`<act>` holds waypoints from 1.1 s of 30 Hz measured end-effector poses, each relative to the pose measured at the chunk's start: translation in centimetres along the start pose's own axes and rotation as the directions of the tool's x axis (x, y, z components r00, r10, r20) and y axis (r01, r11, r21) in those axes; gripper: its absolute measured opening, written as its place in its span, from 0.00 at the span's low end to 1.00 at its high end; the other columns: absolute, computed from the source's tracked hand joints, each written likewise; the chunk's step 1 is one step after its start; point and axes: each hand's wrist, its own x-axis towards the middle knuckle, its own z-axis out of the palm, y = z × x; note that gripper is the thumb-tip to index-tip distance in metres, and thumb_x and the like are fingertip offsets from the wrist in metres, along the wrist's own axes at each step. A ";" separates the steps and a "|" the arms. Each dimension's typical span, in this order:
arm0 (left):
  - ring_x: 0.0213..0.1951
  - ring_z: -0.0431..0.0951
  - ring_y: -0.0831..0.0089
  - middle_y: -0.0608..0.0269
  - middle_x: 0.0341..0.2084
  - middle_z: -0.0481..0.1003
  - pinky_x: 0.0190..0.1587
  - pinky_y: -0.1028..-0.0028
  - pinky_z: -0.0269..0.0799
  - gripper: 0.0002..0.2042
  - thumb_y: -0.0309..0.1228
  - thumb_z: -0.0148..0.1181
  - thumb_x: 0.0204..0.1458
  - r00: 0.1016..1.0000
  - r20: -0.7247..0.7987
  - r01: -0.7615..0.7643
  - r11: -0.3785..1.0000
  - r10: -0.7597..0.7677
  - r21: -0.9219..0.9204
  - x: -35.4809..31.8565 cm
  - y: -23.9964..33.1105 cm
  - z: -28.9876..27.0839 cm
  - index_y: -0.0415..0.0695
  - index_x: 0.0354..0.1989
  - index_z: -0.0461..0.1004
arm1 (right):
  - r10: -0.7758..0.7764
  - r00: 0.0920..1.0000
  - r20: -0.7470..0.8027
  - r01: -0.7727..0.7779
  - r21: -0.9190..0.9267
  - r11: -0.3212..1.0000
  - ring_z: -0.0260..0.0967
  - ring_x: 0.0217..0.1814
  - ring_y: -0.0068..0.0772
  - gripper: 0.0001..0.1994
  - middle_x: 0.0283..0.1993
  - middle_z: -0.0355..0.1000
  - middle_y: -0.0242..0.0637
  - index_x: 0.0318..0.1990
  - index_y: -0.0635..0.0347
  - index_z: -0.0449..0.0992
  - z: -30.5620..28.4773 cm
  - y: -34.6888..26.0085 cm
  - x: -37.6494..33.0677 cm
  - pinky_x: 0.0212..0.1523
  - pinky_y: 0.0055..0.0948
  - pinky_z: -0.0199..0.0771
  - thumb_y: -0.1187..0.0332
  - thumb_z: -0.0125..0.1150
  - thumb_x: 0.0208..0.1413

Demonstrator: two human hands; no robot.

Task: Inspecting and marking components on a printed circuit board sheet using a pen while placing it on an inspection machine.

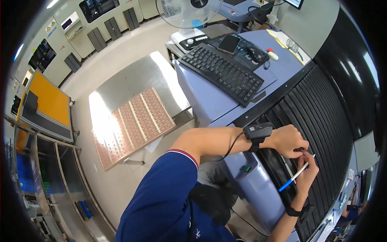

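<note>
My left hand is closed, its fingers curled and meeting the fingertips of my right hand above a black ribbed surface. Whatever lies between the touching fingertips is too small and dark to make out. In my closed right hand is a slim white pen with a blue end, slanting down to the left. A second thin, pale stick shows beside it, partly hidden by the hand. A black device with a cable is strapped to my left wrist.
A black keyboard, a phone and a mouse lie on the blue-grey machine top. A patterned copper-coloured panel rests on a metal table at left. A fan stands behind; an orange-panelled cart is at far left.
</note>
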 end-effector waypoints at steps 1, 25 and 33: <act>0.20 0.79 0.59 0.62 0.17 0.77 0.22 0.64 0.71 0.08 0.36 0.64 0.46 1.000 -0.004 0.011 1.000 -0.011 -0.008 0.2 0.1 -0.1 0.47 0.30 0.77 | -0.040 0.999 -0.027 0.041 0.028 0.999 0.79 0.37 0.27 0.09 0.33 0.81 0.45 0.45 0.68 0.79 0.1 1.1 0.1 0.40 0.26 0.75 0.79 0.62 0.58; 0.21 0.79 0.56 0.59 0.17 0.77 0.24 0.61 0.72 0.07 0.36 0.60 0.50 0.993 0.061 0.106 0.994 -0.104 -0.023 -0.4 0.1 -0.2 0.46 0.30 0.78 | -0.038 0.999 0.006 0.038 0.030 0.999 0.82 0.42 0.33 0.09 0.36 0.82 0.45 0.47 0.67 0.79 0.1 -0.4 0.1 0.43 0.28 0.78 0.76 0.63 0.60; 0.21 0.79 0.56 0.59 0.16 0.76 0.24 0.61 0.72 0.08 0.36 0.60 0.51 0.993 0.068 0.097 0.995 -0.095 -0.020 -0.2 0.1 -0.4 0.45 0.30 0.78 | -0.047 0.999 -0.012 0.047 0.008 0.999 0.82 0.42 0.34 0.09 0.36 0.82 0.46 0.48 0.67 0.79 -0.1 -0.3 0.1 0.43 0.27 0.78 0.76 0.62 0.61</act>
